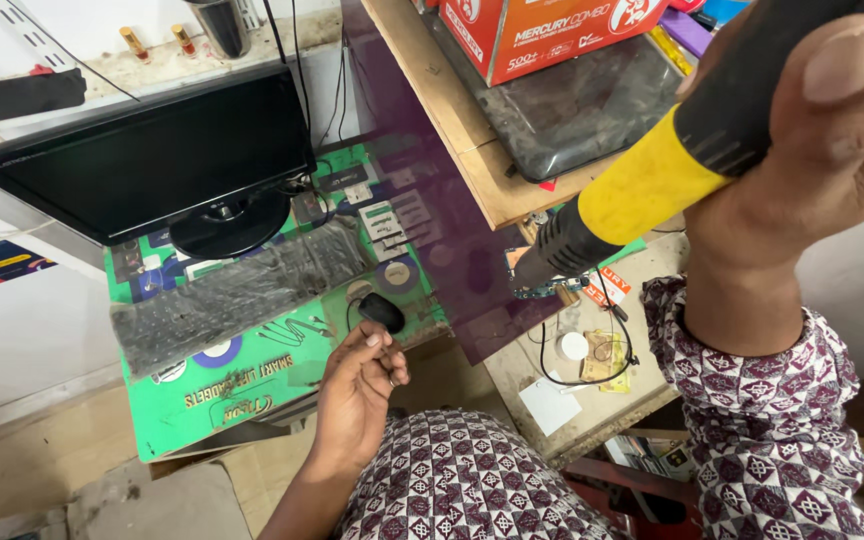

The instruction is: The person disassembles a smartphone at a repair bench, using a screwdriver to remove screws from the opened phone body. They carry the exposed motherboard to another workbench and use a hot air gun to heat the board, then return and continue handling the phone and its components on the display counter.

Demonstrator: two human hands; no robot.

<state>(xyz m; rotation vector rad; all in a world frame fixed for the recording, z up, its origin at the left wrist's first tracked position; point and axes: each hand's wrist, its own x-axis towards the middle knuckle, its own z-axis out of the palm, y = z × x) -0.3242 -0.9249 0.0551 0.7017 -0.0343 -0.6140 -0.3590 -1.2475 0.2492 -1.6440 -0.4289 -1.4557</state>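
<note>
My right hand (802, 170) is raised close to the camera and grips a thick black and yellow hand tool (642, 185). Its dark nozzle points down at a small blue circuit board (552, 288) on the bench. My left hand (357, 385) hangs lower, fingers loosely curled, holding nothing. It is just short of a black mouse (382, 312) that lies on a green printed mat (252, 390). Both arms wear a patterned maroon and white sleeve.
A black monitor (152, 160) and a plastic-covered keyboard (237, 295) sit on the green mat. A dark purple translucent sheet (452, 230) leans beside a wooden shelf (452, 110) with an orange box (552, 30). A black wire loop (592, 365), a white disc (574, 346) and a white card (550, 405) lie near the board.
</note>
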